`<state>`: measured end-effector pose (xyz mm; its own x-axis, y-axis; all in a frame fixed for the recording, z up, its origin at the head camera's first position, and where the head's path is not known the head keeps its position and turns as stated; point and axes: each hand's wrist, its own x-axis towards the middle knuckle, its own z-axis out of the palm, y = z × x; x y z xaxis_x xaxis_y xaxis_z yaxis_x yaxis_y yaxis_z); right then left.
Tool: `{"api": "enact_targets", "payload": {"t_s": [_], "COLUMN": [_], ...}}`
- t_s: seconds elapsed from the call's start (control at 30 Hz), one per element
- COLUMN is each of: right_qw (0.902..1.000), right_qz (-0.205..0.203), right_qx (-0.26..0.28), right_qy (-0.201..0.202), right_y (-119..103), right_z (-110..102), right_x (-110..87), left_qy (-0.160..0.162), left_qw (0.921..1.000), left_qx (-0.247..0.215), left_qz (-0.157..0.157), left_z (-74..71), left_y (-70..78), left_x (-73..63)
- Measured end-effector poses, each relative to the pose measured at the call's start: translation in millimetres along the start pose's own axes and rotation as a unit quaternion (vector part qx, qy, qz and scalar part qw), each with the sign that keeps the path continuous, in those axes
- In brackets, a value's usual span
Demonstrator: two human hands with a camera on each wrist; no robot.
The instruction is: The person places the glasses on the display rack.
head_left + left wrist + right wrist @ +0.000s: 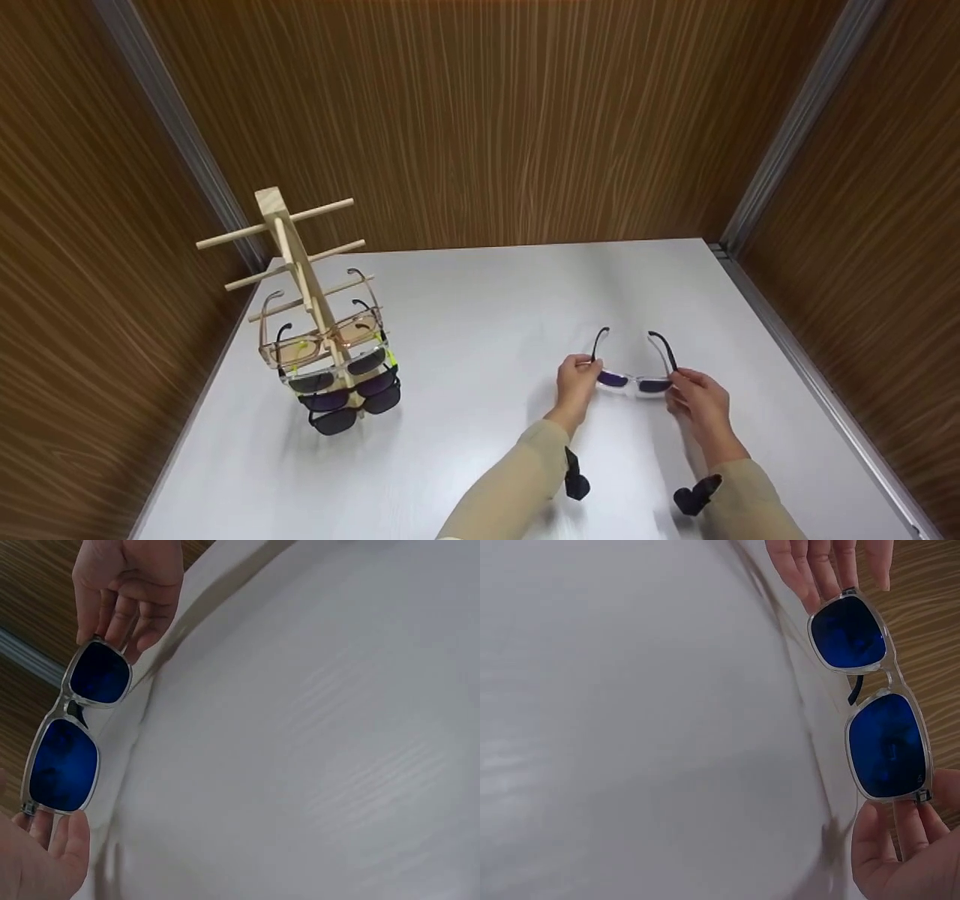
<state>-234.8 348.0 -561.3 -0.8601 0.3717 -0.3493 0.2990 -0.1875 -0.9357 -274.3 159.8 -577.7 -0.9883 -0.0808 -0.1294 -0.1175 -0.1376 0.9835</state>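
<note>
Both hands hold one pair of sunglasses point(634, 384) with a clear frame, dark blue lenses and black temples, which stand unfolded and point away from the person. The left hand point(576, 386) pinches the frame's left end at the hinge. At the other end, the right hand point(701, 405) grips the hinge between thumb and fingers. Mirror-blue lenses show in the left wrist view, where the sunglasses point(66, 765) span from one hand to the other. The right wrist view shows the sunglasses point(889, 746) the same way, fingertips at both outer corners.
A wooden display rack point(300, 262) with crossbars stands on the left of the white table point(465, 337). Several pairs of glasses hang on its lower bars, the top one a peach-tinted pair point(292, 351). Wood-grain panels point(480, 120) enclose the table at the back and sides.
</note>
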Motion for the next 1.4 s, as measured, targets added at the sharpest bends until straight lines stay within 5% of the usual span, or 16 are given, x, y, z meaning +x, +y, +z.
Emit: {"api": "enact_targets", "payload": {"t_s": [0.37,0.73,0.97,1.2,1.4], "right_qw": [0.9983,0.9979,0.9981,0.998,0.9978], "right_qz": [-0.033,-0.052,-0.046,-0.044,-0.041], "right_qx": [-0.041,-0.021,-0.014,-0.011,-0.003], "right_qy": [-0.026,-0.032,-0.04,-0.043,-0.053], "right_y": [2.7,5.2,8.5,10.0,10.8], "right_z": [10.8,22.2,29.7,36.6,41.3], "right_x": [-14.2,-22.9,-29.8,-36.7,-43.6], "left_qy": [0.024,0.037,0.041,0.057,0.052], "left_qw": [0.9994,0.9977,0.9917,0.9939,0.9927], "left_qx": [0.013,0.034,0.051,0.052,0.039], "left_qz": [0.02,0.045,0.111,0.078,0.101], "left_z": [-17.8,-31.2,-45.9,-52.3,-63.8], "left_y": [3.2,5.7,4.3,5.5,9.2], "left_x": [-5.7,-8.6,-13.8,-13.1,-18.8]}}
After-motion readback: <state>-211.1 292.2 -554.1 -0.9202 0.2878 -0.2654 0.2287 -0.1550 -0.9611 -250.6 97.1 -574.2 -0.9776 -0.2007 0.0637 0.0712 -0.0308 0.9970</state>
